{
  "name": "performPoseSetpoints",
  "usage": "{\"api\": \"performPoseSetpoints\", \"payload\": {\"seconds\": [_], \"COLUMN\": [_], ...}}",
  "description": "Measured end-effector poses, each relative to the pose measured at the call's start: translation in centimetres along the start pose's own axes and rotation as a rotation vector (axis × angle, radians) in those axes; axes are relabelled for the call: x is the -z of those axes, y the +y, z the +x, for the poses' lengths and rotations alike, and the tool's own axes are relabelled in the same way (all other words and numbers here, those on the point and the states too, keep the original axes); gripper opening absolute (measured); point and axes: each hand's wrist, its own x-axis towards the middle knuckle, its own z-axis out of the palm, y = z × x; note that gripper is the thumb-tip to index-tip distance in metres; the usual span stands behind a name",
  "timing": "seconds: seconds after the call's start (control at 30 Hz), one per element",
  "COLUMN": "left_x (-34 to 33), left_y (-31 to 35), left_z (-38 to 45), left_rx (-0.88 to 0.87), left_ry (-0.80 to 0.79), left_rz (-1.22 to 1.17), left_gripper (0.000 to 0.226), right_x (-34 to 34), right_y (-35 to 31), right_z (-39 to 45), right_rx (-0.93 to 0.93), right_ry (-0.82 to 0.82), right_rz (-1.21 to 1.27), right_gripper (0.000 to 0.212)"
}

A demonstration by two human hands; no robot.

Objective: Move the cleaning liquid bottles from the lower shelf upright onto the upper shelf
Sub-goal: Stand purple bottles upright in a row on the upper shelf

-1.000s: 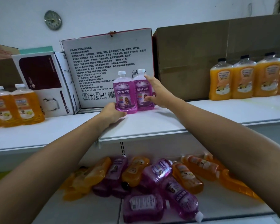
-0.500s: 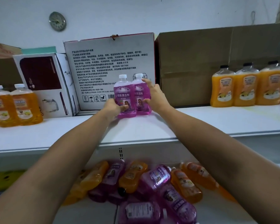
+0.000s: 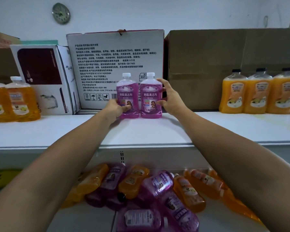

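Observation:
Two purple cleaning liquid bottles stand upright side by side on the white upper shelf [image 3: 141,131], against a printed box. My left hand [image 3: 117,108] grips the lower part of the left purple bottle [image 3: 128,92]. My right hand [image 3: 170,97] is beside the right purple bottle [image 3: 151,96] with fingers spread, a small gap showing between them and the bottle. On the lower shelf [image 3: 84,218] lies a heap of purple bottles [image 3: 157,185] and orange bottles [image 3: 134,181] on their sides, partly hidden by my forearms.
Upright orange bottles stand at the upper shelf's left end [image 3: 20,99] and right end [image 3: 258,92]. Behind are a printed white box [image 3: 114,54], a white-and-maroon box [image 3: 43,76] and a brown carton [image 3: 224,52]. A round gauge [image 3: 61,13] hangs on the wall.
Both purple bottles were pushed back against the printed box and now stand there. My right hand has let go of the right bottle and opened; my left hand still holds the left one.

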Motion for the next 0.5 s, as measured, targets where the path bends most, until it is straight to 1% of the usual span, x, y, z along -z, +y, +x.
{"api": "performPoseSetpoints", "payload": {"seconds": [0.13, 0.27, 0.4, 0.43, 0.47, 0.5], "left_x": [-0.1, 0.1, 0.2, 0.4, 0.6, 0.9], "left_y": [0.0, -0.2, 0.6, 1.0, 1.4, 1.8], "left_z": [-0.3, -0.9, -3.1, -4.0, -4.9, -5.9], "left_rx": [-0.017, 0.019, 0.054, 0.048, 0.034, 0.01], "left_ry": [-0.017, -0.03, -0.022, -0.009, 0.003, 0.014], "left_rz": [-0.023, -0.04, 0.06, 0.085, 0.095, 0.079], "left_gripper": [0.022, 0.014, 0.019, 0.021, 0.023, 0.027], "right_x": [-0.3, -0.7, -0.4, -0.3, 0.0, 0.4], "right_y": [0.0, -0.1, -1.7, -2.5, -3.4, -4.4], "right_z": [0.3, 0.1, -0.9, -1.3, -1.8, -2.5], "right_rx": [-0.014, -0.05, -0.153, -0.174, -0.186, -0.169], "right_ry": [0.009, 0.021, -0.084, -0.109, -0.124, -0.135], "right_rz": [-0.007, -0.024, 0.013, 0.005, 0.005, 0.018], "right_gripper": [0.087, 0.101, 0.107, 0.104, 0.095, 0.078]}}
